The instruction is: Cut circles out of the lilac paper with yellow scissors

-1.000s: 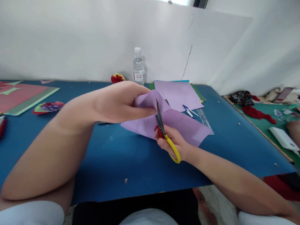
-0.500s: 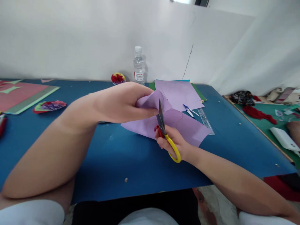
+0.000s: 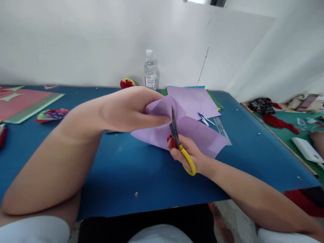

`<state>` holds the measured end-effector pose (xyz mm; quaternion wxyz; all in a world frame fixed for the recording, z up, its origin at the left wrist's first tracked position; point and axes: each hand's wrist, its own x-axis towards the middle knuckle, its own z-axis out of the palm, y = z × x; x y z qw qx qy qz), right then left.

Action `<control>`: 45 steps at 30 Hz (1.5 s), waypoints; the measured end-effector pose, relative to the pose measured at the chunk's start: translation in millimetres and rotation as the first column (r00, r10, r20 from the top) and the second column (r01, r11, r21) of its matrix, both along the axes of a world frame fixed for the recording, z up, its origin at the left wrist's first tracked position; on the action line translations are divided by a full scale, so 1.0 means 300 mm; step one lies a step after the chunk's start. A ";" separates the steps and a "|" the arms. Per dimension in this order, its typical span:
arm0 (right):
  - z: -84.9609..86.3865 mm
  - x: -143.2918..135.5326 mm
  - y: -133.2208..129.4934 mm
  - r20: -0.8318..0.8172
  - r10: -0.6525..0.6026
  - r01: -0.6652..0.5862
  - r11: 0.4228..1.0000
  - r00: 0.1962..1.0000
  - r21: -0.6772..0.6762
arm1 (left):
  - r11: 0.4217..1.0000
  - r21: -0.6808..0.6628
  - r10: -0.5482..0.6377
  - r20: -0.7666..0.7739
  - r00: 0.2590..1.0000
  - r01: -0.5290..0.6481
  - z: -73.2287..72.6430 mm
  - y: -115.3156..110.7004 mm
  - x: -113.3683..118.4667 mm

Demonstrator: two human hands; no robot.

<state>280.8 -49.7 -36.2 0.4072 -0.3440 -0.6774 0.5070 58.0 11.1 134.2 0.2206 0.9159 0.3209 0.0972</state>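
Note:
My left hand (image 3: pixel 136 111) pinches a sheet of purple paper (image 3: pixel 202 136) between thumb and fingers, its upper part curled and bent up. Drawn curved outlines show on the sheet. In my right hand (image 3: pixel 187 152) is a pair of scissors (image 3: pixel 187 158) with one yellow and one red handle. The blades point up and lie against the paper just right of my left thumb; they look nearly closed. Fingers of my left hand behind the paper are hidden.
Behind the sheet lie more purple paper (image 3: pixel 194 99), pens (image 3: pixel 204 119) and a clear ruler (image 3: pixel 222 131). A water bottle (image 3: pixel 150 72) stands by the wall near a red-yellow paper ball (image 3: pixel 127 83). At left are a fan-like paper piece (image 3: pixel 52 115) and pink sheets (image 3: pixel 27 103). A green table (image 3: pixel 278 135) adjoins at right.
My left hand has shifted slightly left and up, and the curled paper has opened out a little. The scissors have hardly moved.

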 end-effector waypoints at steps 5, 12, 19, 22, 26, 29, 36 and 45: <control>0.004 0.002 -0.001 -0.005 -0.004 0.004 1.000 1.000 0.002 | 0.991 -0.120 0.050 -0.014 0.999 -0.052 0.013 -0.011 0.008; 0.004 0.001 0.002 0.003 -0.006 0.006 1.000 1.000 0.001 | 0.997 -0.074 0.008 -0.011 1.000 -0.009 0.007 0.004 -0.003; 0.007 -0.002 -0.002 0.015 -0.009 0.009 1.000 1.000 0.004 | 0.998 -0.066 0.023 -0.008 1.000 -0.024 0.007 0.002 -0.006; 0.010 -0.003 -0.001 0.015 -0.004 0.004 1.000 1.000 -0.002 | 0.997 -0.069 0.028 -0.010 1.000 -0.028 0.008 -0.001 -0.002; 0.020 -0.005 -0.002 0.035 -0.015 0.015 1.000 0.999 0.008 | 0.996 -0.082 0.040 0.005 0.999 -0.040 0.006 -0.003 0.005; 0.024 -0.006 -0.003 0.049 -0.019 0.019 1.000 0.999 0.011 | 0.995 -0.087 0.044 0.021 0.999 -0.043 0.004 -0.004 0.005; 0.018 -0.008 0.000 0.049 -0.019 0.018 1.000 0.999 0.012 | 0.995 -0.087 0.050 0.020 0.999 -0.048 0.008 -0.005 0.001; 0.022 -0.010 -0.001 0.065 -0.029 0.030 1.000 0.997 -0.009 | 0.994 -0.101 0.044 0.012 0.999 -0.043 0.011 -0.011 0.003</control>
